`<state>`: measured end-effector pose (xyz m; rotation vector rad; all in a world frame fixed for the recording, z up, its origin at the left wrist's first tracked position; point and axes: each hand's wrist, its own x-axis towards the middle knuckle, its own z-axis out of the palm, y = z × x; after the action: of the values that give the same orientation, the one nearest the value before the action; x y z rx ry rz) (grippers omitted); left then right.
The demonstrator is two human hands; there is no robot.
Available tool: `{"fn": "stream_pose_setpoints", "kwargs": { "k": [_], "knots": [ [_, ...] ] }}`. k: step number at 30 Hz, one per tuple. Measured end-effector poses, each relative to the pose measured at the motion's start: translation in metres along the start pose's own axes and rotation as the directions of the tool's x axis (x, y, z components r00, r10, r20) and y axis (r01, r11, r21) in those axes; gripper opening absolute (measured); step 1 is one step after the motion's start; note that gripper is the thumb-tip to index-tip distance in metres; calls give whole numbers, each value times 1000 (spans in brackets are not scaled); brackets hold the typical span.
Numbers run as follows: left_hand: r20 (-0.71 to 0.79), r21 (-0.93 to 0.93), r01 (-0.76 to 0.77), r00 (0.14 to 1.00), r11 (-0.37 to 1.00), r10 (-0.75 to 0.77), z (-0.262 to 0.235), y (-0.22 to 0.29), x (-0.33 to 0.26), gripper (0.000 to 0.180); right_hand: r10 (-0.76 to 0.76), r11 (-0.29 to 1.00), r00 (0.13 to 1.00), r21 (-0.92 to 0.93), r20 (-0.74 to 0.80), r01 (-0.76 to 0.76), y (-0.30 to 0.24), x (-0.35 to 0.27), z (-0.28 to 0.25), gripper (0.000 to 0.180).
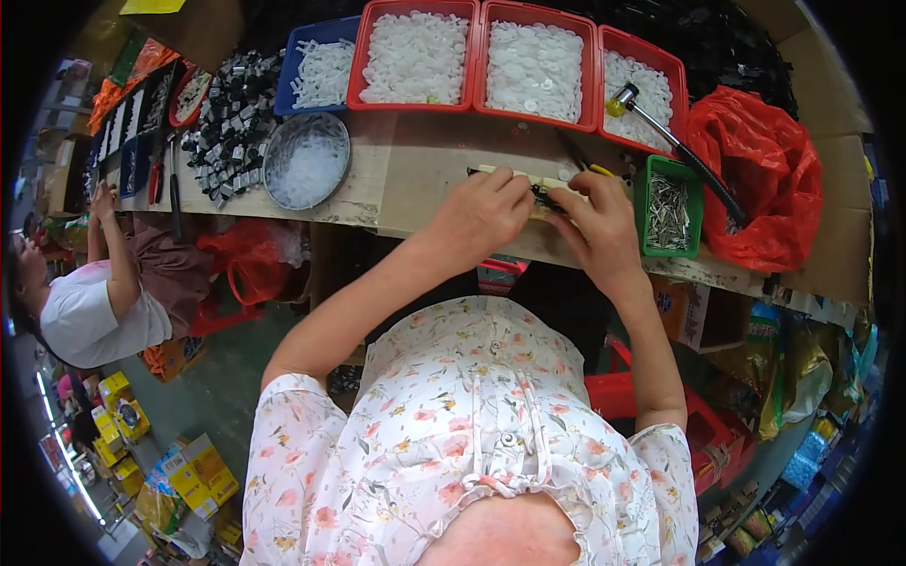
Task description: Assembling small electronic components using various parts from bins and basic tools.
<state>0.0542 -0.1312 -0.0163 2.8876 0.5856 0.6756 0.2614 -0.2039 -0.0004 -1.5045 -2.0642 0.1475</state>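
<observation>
Black part (pixel 541 195) sits by the cream strip (pixel 542 179) on the desk (pixel 415 174), in narrow grip of right hand (pixel 598 219); what left hand (pixel 484 208) pinches, one cannot tell. Fitting seems underway; next move calls for careful aligning.

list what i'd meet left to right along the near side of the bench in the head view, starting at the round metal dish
Round metal dish → left hand → right hand → green tray of slim metal pieces → red plastic bag

Fingers (pixel 514 193) have open board (pixel 411 179) leftward, bins (pixel 540 120) blocking ahead.
</observation>
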Motion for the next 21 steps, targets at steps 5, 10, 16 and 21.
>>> {"fn": "stream_pose_setpoints", "kwargs": {
  "k": [5, 10, 16, 21],
  "knots": [
    [-75, -66, 41, 996, 997, -46, 13, 3, 2, 28, -16, 997, 999, -80, 43, 19, 10, -3, 7, 22],
    [-124, -141, 48, 990, 989, -66, 22, -4, -1, 29, -40, 985, 997, -163, 67, 51, 6, -3, 7, 20],
    [-202, -202, 52, 975, 978, -93, 34, 9, -3, 31, -47, 957, 989, -278, 142, 85, 7, -8, 1, 22],
    [-191, -252, 84, 972, 964, -134, 32, 9, -4, 32, -39, 964, 985, -253, 168, 81, 10, -3, -2, 24]
  ]
}}
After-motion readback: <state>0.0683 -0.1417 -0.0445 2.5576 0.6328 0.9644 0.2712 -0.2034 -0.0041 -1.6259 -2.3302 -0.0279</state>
